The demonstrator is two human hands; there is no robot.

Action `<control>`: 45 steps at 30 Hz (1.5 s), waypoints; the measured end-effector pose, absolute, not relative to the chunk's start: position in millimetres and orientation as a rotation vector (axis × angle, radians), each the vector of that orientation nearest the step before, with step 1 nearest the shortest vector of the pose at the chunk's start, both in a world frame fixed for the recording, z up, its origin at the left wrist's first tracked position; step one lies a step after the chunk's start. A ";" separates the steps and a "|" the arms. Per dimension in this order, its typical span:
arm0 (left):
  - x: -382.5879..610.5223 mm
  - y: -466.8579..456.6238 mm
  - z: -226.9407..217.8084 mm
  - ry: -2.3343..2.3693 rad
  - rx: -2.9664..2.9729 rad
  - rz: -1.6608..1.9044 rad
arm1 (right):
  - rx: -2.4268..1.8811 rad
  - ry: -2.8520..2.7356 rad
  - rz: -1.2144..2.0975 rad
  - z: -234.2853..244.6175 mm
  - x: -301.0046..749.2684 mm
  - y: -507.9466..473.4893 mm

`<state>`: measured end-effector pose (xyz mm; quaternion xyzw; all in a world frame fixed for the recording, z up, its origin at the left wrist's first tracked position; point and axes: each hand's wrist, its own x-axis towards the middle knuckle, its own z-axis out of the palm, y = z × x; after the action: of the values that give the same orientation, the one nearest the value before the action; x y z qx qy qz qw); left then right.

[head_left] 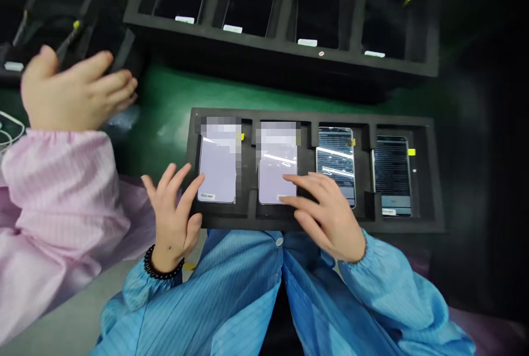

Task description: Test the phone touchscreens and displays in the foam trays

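A black foam tray (425, 179) lies in front of me with four phones in its slots. The two left phones (217, 171) (276, 171) show pale lit screens; the two right phones (335, 160) (392, 171) show dark text screens. My left hand (173, 212), with a black bead bracelet at the wrist, has its fingers spread and touches the lower left corner of the leftmost phone. My right hand (326, 212) lies open, its fingertips on the lower edge of the second phone. Both my sleeves are blue.
A second black tray (273, 53) holding dark phones stands farther back on the green mat (165, 108). At the left, another person's hand (78, 91) in a pink sleeve reaches over a third dark tray (25, 47). White cable lies at the far left edge.
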<state>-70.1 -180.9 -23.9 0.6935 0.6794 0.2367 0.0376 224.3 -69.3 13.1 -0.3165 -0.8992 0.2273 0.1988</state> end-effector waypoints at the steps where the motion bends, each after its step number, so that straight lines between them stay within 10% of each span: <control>1: -64.2 -168.6 -18.5 2.018 2.111 0.713 | -0.963 -2.508 0.635 17.1 223.7 -57.7; 8: -1.1 -116.9 -2.2 1.787 2.263 0.432 | -1.599 -2.545 0.327 22.9 189.2 14.5; 27: 63.3 -79.3 28.0 1.207 0.221 1.074 | -1.208 -1.710 0.647 54.6 276.1 -73.2; 45: 78.5 -88.2 43.0 0.687 0.138 1.031 | -1.234 -1.489 0.821 19.9 289.9 -112.4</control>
<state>78.5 -88.2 43.0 0.0647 0.3216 0.4829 0.8119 289.9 -112.4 19.9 -0.5096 -0.6149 0.3389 0.4973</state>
